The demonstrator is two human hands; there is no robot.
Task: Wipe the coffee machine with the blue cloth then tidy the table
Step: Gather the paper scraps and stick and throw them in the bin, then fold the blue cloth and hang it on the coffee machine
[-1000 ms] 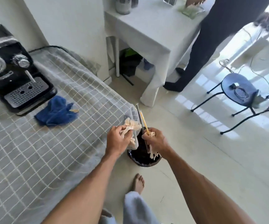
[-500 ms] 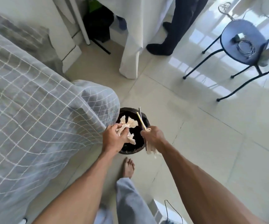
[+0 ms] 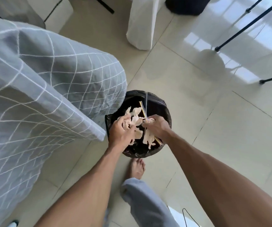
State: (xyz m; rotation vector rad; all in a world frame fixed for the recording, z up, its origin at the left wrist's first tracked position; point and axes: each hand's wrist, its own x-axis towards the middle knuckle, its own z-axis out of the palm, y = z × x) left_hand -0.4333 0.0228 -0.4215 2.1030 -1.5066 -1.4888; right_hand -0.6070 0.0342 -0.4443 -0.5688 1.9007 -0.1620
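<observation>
Now both hands over the black-lined bin [image 3: 163, 110], directly below them. Left hand [image 3: 121, 131] curled round crumpled tissue [image 3: 134, 118]; right hand [image 3: 156, 126] pinches more tissue plus two sticks [image 3: 144, 108], long axis running 12 to 5 o'clock across the bin mouth. Table corner [image 3: 89, 126] at 9 o'clock, touching the bin rim. Likely next move: let go, straight drop. Blue cloth and coffee machine out of view.
</observation>
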